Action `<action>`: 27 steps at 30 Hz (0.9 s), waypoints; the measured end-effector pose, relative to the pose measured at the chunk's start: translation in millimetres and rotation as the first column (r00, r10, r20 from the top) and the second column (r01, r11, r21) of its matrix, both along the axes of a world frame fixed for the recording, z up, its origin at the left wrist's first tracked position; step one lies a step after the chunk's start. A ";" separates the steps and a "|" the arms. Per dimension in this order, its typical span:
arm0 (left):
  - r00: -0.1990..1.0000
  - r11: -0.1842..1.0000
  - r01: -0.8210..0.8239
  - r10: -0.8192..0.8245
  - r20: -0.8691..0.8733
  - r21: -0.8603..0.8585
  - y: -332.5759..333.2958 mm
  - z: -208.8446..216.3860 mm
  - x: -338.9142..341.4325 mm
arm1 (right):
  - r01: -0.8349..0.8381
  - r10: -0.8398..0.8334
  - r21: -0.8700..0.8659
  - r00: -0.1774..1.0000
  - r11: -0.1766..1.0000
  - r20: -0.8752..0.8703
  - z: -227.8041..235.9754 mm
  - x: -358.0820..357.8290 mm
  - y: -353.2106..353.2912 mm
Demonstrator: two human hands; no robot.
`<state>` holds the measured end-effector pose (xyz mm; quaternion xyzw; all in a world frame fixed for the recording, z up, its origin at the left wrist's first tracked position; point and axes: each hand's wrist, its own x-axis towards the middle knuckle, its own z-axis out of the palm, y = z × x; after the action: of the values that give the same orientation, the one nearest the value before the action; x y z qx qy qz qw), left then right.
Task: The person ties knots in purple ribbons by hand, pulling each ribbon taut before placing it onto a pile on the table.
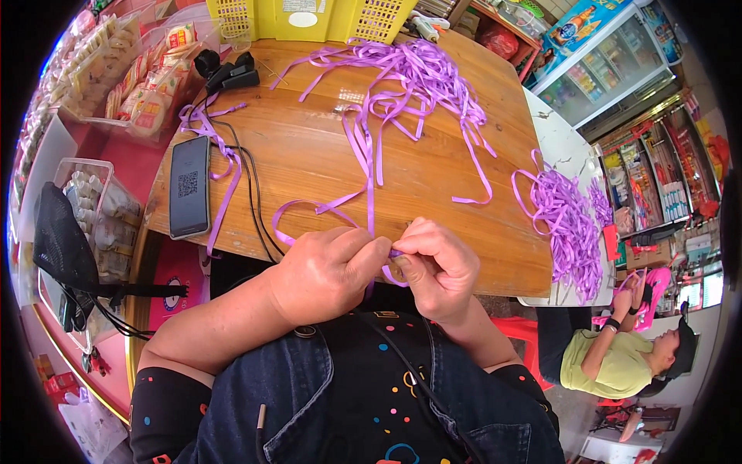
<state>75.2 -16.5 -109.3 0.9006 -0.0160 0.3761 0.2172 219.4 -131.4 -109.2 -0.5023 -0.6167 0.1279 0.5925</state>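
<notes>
My left hand (pixel 328 271) and my right hand (pixel 440 267) meet just over the near edge of the wooden table. Both are closed in a pinch on a narrow purple ribbon (pixel 396 254), a short bit of which shows between the fingertips. One end curls out below them, and a strand runs up onto the table. Beyond my hands, a tangled heap of purple ribbons (pixel 433 77) spreads across the far part of the wooden table (pixel 301 155). The finer detail at my fingertips is hidden by the fingers.
A phone (pixel 190 188) lies left on the table beside black cables (pixel 251 182). A yellow crate (pixel 309 19) stands at the back. More purple ribbons (pixel 568 232) lie on a white table at right. A person in a yellow-green shirt (pixel 607 363) sits beyond it. Packaged goods (pixel 151 93) fill the left.
</notes>
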 end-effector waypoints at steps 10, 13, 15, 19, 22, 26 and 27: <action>0.989 0.900 0.146 -0.128 0.072 -0.410 -4.1 -0.6 5.0 | 0.020 -0.013 0.032 0.974 0.999 -0.225 -16.0 -3.7 -2.8; 0.985 0.857 0.173 -0.165 0.060 -0.486 -5.9 -0.7 3.7 | 0.044 -0.035 0.063 0.990 0.997 -0.133 -14.0 -3.5 -1.6; 0.990 0.843 0.134 -0.142 0.025 -0.520 -5.6 -5.2 3.1 | 0.073 -0.074 0.083 0.997 0.994 0.004 -11.0 -4.8 -0.4; 0.987 0.801 0.121 -0.159 -0.012 -0.586 -5.9 -8.7 1.6 | 0.085 -0.095 0.090 0.988 0.992 0.122 -8.9 -1.9 -0.7; 0.980 0.758 0.163 -0.201 0.011 -0.631 -6.5 -10.4 -1.0 | 0.057 -0.071 0.095 0.985 0.994 0.157 -11.3 -0.7 -1.2; 0.967 0.701 0.132 -0.248 -0.065 -0.701 -6.0 -9.6 -4.7 | 0.036 -0.057 0.106 0.978 0.994 0.201 -12.4 -0.8 -0.5; 0.968 0.742 0.142 -0.242 -0.065 -0.655 -5.7 -11.1 -4.8 | 0.040 -0.063 0.108 0.973 0.993 0.220 -12.1 -1.5 -1.3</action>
<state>70.3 -22.1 -120.4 0.7890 0.0375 0.2676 0.5518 217.9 -132.7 -121.2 -0.4983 -0.6717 0.0234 0.5477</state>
